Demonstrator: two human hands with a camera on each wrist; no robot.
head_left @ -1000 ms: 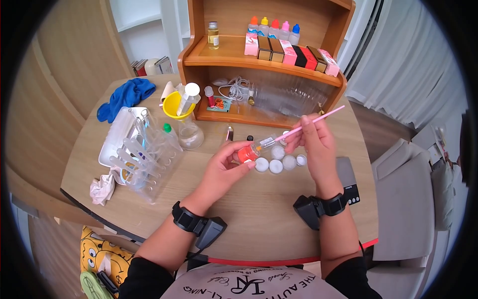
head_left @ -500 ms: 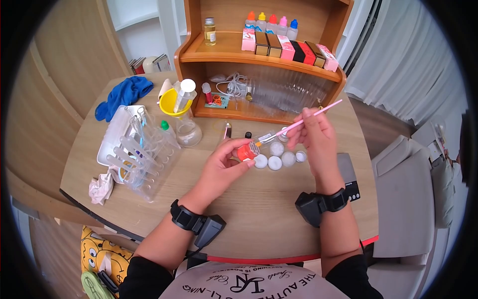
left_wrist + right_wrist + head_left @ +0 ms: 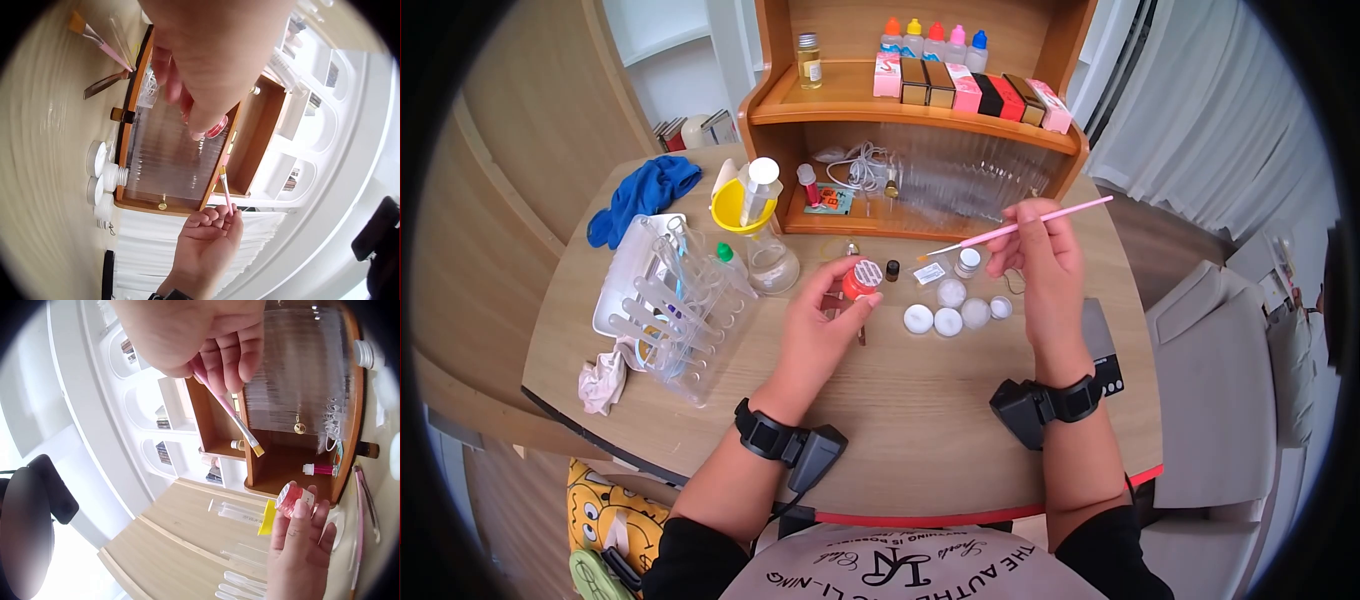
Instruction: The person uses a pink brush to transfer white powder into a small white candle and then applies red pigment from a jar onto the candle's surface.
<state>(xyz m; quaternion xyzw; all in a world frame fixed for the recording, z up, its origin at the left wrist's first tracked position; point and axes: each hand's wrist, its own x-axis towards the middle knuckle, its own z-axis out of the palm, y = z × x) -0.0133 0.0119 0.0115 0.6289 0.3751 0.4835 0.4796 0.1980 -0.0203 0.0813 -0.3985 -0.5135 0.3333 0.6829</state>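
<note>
My left hand (image 3: 810,325) grips a small red jar (image 3: 859,284) between thumb and fingers, its pale-patterned round end facing up toward the head camera. My right hand (image 3: 1045,280) pinches a pink-handled brush (image 3: 990,235), whose orange bristles point left over the table, apart from the jar. Between and beyond the hands stand several white-topped pots (image 3: 948,321), a small label card (image 3: 929,272) and a little dark bottle (image 3: 892,270). In the left wrist view, a second pink brush (image 3: 103,44) lies beside a brown slim tool (image 3: 103,85).
A wooden shelf (image 3: 920,110) with boxes and dropper bottles stands at the back. On the left are a yellow funnel (image 3: 725,212) over a flask (image 3: 773,268), a clear rack (image 3: 690,350) and a blue cloth (image 3: 645,195). A grey scale (image 3: 1100,340) lies by the right forearm.
The jar in my left hand has moved left and tipped more upright, away from the brush. The bristles were at its patterned end; now a wide gap parts them. The right hand stays nearly in place.
</note>
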